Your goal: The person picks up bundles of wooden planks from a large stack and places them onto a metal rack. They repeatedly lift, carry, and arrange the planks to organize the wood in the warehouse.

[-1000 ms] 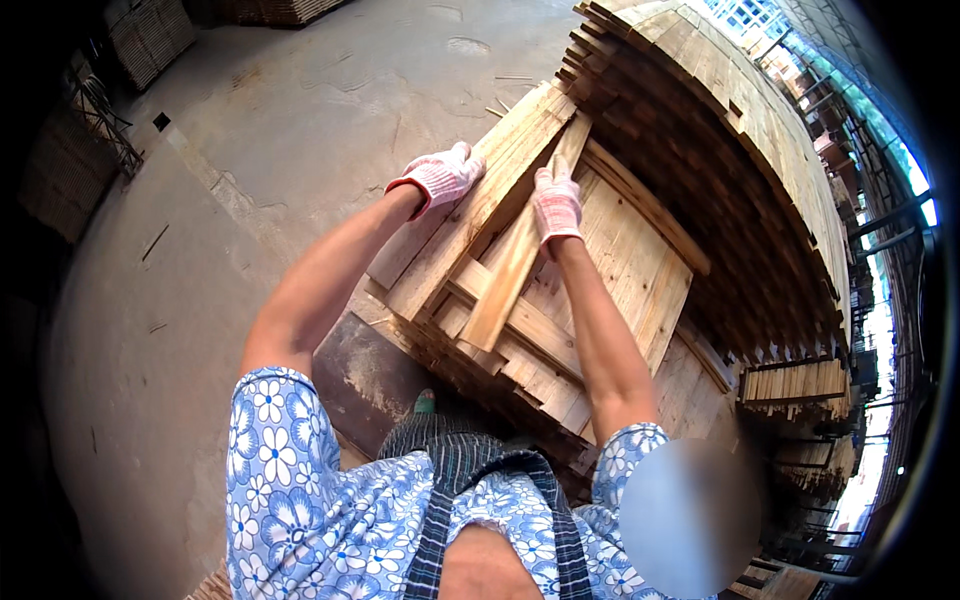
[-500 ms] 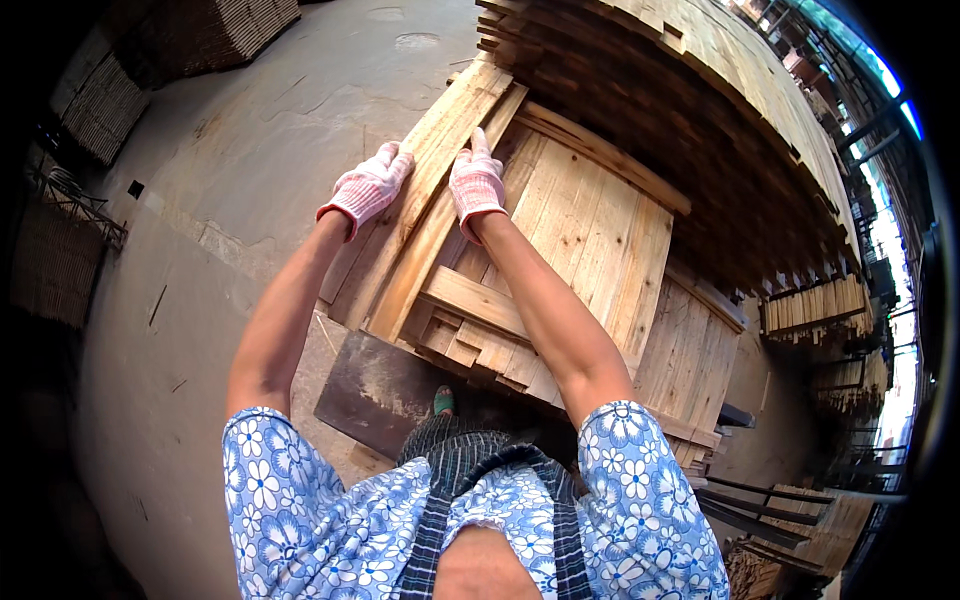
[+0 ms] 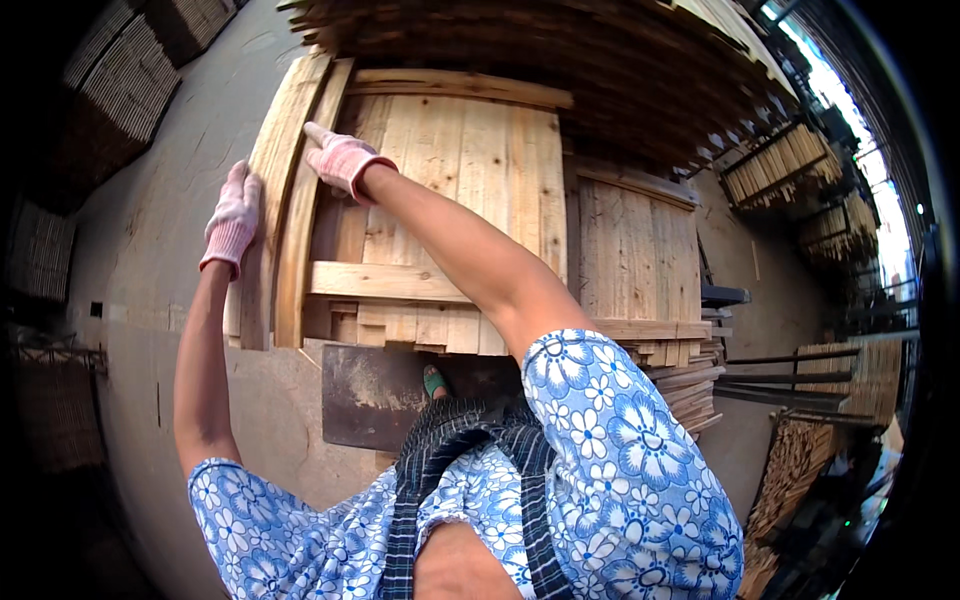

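Wooden boards [image 3: 274,190] lie between the left hand [image 3: 235,215] and right hand [image 3: 345,164].

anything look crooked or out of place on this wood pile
Mildly, yes: below the pale crosspiece, the board ends at the near edge step in and out instead of lining up. To the right, thin slats poke out unevenly under the neighbouring stack. The long plank against the left hand shows no obvious damage.
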Tool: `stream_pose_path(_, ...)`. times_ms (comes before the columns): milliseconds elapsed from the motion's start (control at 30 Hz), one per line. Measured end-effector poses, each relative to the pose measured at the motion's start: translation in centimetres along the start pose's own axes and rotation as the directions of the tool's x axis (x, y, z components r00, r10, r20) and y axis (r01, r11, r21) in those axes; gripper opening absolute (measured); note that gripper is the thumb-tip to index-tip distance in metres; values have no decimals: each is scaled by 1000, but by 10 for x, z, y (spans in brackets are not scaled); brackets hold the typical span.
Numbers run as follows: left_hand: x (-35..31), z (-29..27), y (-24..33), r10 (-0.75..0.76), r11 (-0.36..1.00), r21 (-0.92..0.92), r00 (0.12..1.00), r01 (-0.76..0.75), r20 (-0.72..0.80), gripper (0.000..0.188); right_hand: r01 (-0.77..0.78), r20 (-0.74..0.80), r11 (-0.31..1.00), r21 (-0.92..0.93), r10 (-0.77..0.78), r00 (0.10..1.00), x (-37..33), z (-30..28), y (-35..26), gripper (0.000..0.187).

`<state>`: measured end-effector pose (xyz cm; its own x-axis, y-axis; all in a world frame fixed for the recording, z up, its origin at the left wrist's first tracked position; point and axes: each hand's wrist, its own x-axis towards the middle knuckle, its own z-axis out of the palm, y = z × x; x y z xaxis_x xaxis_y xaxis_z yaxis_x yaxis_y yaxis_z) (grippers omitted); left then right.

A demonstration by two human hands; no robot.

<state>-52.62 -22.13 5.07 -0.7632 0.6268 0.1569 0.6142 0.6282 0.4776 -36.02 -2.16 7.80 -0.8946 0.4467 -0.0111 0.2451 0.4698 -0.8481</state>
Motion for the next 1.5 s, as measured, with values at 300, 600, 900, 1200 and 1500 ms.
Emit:
stream_pose_path(300,-42,-10,108,224,871,463,971,-162,-81,61,-385,-808,908,-165,99,581,-247,-238,194,40)
stream_pose_path(600,-47,-9,84,-116,925,371,991,83,66,77,-564,-575,821,93,506,643,-306,-135,306,56)
stream_pose_path(900,-63,-31,135,-239,939,301,948,170,210,86,-159,-501,964,214,248,829,-333,-242,142,61)
stream_pose_path(1200,-26,-44,88,-268,960,156,927,234,261,81,-119,-136,892,435,196,971,-111,-103,-16,54)
stream_pose_path(1500,-21,-24,31,-218,966,193,941,171,258,83,-155,-277,713,-684,-58,959,-3,58,-24,45)
